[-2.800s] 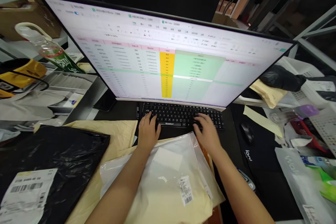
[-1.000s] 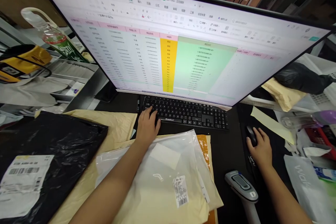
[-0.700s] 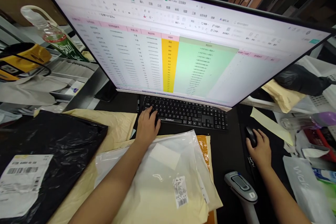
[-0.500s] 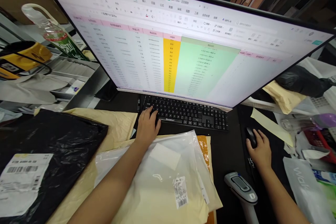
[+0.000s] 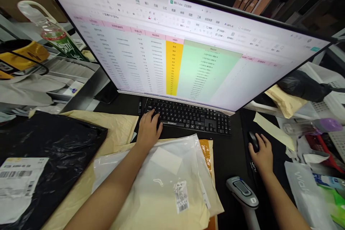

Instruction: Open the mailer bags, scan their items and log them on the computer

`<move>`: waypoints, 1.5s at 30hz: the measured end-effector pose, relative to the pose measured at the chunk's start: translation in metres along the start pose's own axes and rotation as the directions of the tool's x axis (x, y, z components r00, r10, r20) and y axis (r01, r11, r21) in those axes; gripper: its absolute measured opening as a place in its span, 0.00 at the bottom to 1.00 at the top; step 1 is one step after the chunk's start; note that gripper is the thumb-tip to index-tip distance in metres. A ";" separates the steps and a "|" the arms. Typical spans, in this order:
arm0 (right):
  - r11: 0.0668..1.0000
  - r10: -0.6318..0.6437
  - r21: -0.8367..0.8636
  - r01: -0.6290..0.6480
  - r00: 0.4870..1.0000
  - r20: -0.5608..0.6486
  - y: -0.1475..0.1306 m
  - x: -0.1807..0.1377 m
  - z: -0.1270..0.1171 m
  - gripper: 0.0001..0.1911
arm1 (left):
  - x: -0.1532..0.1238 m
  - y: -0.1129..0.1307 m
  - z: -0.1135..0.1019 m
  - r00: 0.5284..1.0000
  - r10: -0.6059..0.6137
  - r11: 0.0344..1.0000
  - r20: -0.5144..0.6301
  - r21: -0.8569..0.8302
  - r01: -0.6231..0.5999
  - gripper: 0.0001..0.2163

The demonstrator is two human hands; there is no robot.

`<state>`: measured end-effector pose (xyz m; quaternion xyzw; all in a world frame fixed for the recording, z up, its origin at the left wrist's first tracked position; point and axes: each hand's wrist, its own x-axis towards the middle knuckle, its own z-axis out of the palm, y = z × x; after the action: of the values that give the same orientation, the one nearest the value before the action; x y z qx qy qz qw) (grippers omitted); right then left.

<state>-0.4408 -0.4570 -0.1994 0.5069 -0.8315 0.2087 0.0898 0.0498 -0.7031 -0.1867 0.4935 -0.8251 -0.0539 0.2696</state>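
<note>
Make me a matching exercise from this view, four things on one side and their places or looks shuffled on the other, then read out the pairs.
1. Left hand
2. Right hand
3. Scanner
4. Monitor

A. Grey, touched by neither hand
B. On the mouse
C. Showing a spreadsheet
D. At the left end of the keyboard

Pairs: 1-D, 2-B, 3-A, 4-C

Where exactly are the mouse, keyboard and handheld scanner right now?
Mouse (image 5: 253, 141): head view, on its black upper shell.
Keyboard (image 5: 185, 116): head view, on the keys near its middle.
Handheld scanner (image 5: 245, 197): head view, on the grey top of its head, above the handle.
</note>
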 end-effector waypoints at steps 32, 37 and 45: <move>0.999 0.026 0.042 -0.026 1.000 -0.016 0.002 -0.002 0.000 0.29 | 0.000 0.000 -0.001 0.999 -0.031 0.999 0.018 -0.042 0.032 0.18; 0.999 0.031 0.038 -0.030 0.999 -0.018 0.002 -0.002 0.000 0.30 | 0.000 -0.001 -0.001 1.000 -0.018 0.999 0.014 -0.027 0.018 0.18; 0.999 0.019 0.029 -0.019 1.000 -0.021 0.001 -0.002 -0.001 0.30 | 0.001 0.000 -0.001 1.000 -0.021 0.999 0.008 -0.027 0.021 0.17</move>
<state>-0.4412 -0.4548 -0.1994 0.4980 -0.8322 0.2268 0.0892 0.0503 -0.7037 -0.1861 0.4984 -0.8200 -0.0698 0.2727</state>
